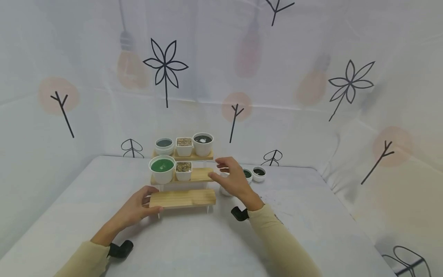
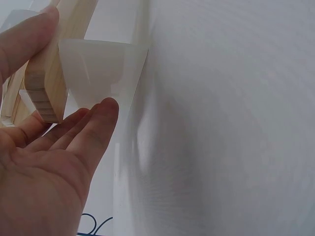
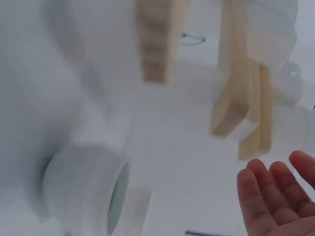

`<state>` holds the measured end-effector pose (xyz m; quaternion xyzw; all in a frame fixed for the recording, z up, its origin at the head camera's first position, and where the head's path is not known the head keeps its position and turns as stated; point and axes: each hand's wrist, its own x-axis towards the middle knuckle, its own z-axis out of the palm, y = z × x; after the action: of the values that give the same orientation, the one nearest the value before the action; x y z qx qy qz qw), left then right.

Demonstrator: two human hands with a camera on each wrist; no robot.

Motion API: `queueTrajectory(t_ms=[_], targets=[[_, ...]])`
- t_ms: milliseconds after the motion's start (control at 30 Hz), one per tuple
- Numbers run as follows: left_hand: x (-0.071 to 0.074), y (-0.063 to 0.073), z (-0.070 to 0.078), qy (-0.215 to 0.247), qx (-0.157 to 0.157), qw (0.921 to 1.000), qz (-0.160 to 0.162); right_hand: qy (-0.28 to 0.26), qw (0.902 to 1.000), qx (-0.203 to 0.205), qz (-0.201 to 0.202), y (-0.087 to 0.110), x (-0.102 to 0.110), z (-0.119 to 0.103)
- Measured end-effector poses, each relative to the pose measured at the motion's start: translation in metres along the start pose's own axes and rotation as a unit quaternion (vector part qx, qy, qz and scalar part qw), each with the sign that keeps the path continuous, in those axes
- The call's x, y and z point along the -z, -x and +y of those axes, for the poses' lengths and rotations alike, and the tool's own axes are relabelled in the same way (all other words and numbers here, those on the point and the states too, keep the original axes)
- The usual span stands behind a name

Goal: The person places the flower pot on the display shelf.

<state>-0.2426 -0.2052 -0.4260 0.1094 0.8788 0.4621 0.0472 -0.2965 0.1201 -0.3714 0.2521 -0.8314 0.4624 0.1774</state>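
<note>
A three-tier stand with wooden shelves stands on the table. My left hand (image 1: 135, 207) holds the left end of its lowest shelf (image 1: 183, 198), with the thumb in front and the fingers behind. In the left wrist view, the board end (image 2: 44, 88) lies between thumb and fingers, beside a translucent support (image 2: 101, 69). My right hand (image 1: 235, 179) hovers by the right end of the middle shelf (image 1: 200, 174), fingers spread and holding nothing. A large cup of green contents (image 1: 162, 169) and a square cup of grains (image 1: 184, 171) sit on that middle shelf.
On the top shelf (image 1: 185, 157) are a round grey-filled pot (image 1: 164, 146), a square grain cup (image 1: 184, 146) and a dark-filled cup (image 1: 203, 144). Behind my right hand, a white cup (image 1: 226, 190), a green-filled pot (image 1: 247, 175) and a dark-filled pot (image 1: 258, 174) stand on the table.
</note>
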Motion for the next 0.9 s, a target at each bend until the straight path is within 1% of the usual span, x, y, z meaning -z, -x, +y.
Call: queueTrajectory(t_ms=[67, 200, 267, 367, 467, 600, 667, 767, 900], targets=[[0.000, 0.000, 0.000, 0.000, -0.002, 1.0000, -0.001, 0.017, 0.9998, -0.004, 0.010, 0.006, 0.010, 0.007], [-0.001, 0.000, -0.002, 0.006, 0.005, 1.0000, 0.003, 0.051, 0.9984, -0.010, 0.024, 0.014, 0.025, 0.020], [-0.002, 0.001, -0.004, 0.007, 0.004, 1.0000, 0.004, 0.059, 0.9978, -0.014, 0.026, 0.016, 0.030, 0.025], [-0.002, 0.001, -0.005, 0.008, 0.006, 0.9999, 0.007, 0.065, 0.9972, -0.030, 0.023, 0.018, 0.035, 0.031], [-0.002, 0.001, -0.005, 0.006, 0.004, 0.9999, 0.008, 0.070, 0.9956, -0.060, 0.016, 0.019, 0.037, 0.036], [-0.002, 0.000, -0.003, 0.009, 0.000, 0.9999, 0.007, 0.077, 0.9910, -0.110, 0.001, 0.022, 0.038, 0.041], [-0.002, 0.000, -0.002, 0.008, -0.003, 1.0000, 0.005, 0.076, 0.9892, -0.125, -0.002, 0.023, 0.037, 0.044], [-0.002, 0.000, 0.000, 0.001, -0.008, 1.0000, 0.005, 0.077, 0.9885, -0.130, -0.003, 0.025, 0.036, 0.049], [-0.002, 0.000, -0.001, -0.002, -0.004, 0.9999, 0.010, 0.085, 0.9890, -0.120, -0.010, 0.026, 0.032, 0.054]])
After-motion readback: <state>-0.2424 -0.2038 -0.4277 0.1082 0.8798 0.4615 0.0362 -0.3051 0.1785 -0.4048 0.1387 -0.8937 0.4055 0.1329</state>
